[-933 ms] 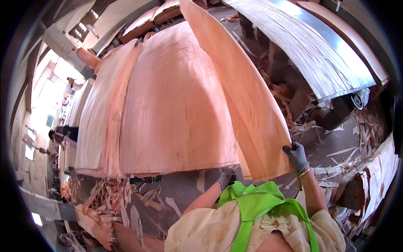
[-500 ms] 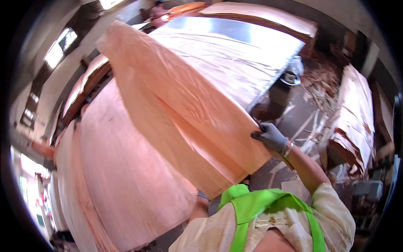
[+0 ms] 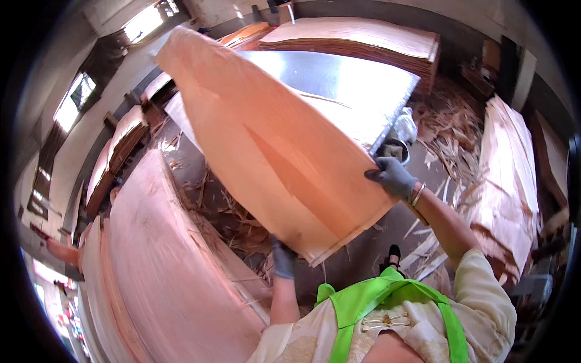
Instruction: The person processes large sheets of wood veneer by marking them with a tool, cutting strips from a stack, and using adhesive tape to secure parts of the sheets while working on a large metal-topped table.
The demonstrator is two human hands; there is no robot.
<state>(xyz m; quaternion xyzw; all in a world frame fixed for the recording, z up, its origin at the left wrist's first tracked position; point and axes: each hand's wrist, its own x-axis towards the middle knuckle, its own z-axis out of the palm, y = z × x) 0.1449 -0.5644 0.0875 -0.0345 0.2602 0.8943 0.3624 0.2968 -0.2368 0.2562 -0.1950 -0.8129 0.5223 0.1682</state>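
A large thin orange-tan wood veneer sheet [image 3: 284, 163] stretches up and away from me, bowed, with its far end raised. At its near right corner my right hand [image 3: 393, 176], in a grey glove, is closed on the edge. Its near left corner is in my left hand [image 3: 283, 259], also gloved in grey, with the fingers partly hidden by the sheet. Under and beyond the veneer lies a table with a shiny metal top [image 3: 339, 72], partly covered by a pale sheet.
To the left stands a stack of pinkish veneer [image 3: 175, 254]. Another stack [image 3: 357, 39] is at the back, and a pale stack [image 3: 505, 175] at the right. Veneer scraps [image 3: 451, 124] litter the floor. A bucket [image 3: 396, 150] stands beside the table corner.
The veneer sheet has swung away from the left stack, and floor now shows between that stack and the table. My left hand has come into fuller view.
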